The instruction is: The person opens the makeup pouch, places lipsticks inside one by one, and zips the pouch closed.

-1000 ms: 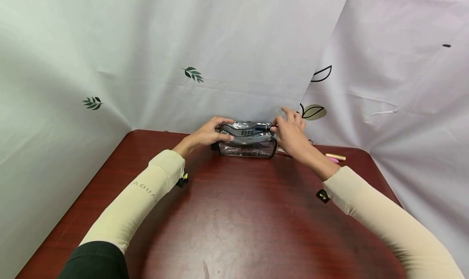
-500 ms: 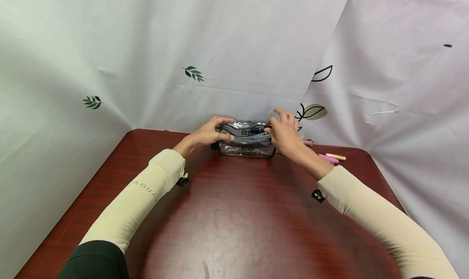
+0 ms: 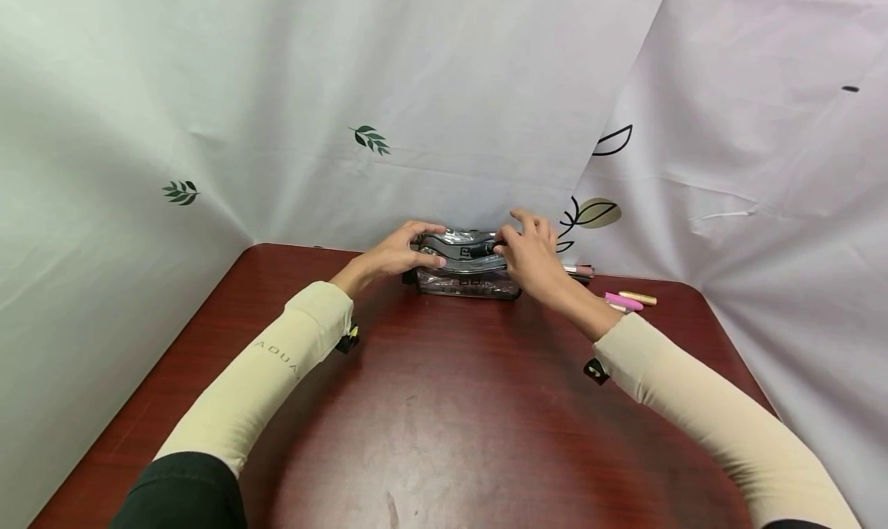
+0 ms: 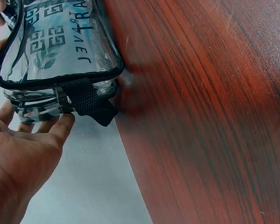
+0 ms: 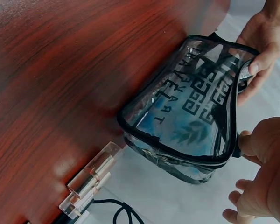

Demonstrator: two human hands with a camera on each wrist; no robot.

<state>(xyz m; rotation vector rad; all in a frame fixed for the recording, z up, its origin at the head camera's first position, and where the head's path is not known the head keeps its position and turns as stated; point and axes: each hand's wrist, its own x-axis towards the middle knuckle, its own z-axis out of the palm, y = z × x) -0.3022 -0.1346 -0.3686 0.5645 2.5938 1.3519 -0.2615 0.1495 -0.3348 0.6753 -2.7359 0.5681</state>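
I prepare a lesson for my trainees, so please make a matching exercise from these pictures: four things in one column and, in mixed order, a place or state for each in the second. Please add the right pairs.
1. Left hand
2. Right hand
3. Clear pouch
4. Pink item

A. Bears the printed word TRAVEL
B. Lies on the table beside a gold item
C. Pinches a dark item
D. Grips one end of the pouch

Right pairs: 1-D, 2-C, 3-A, 4-B.
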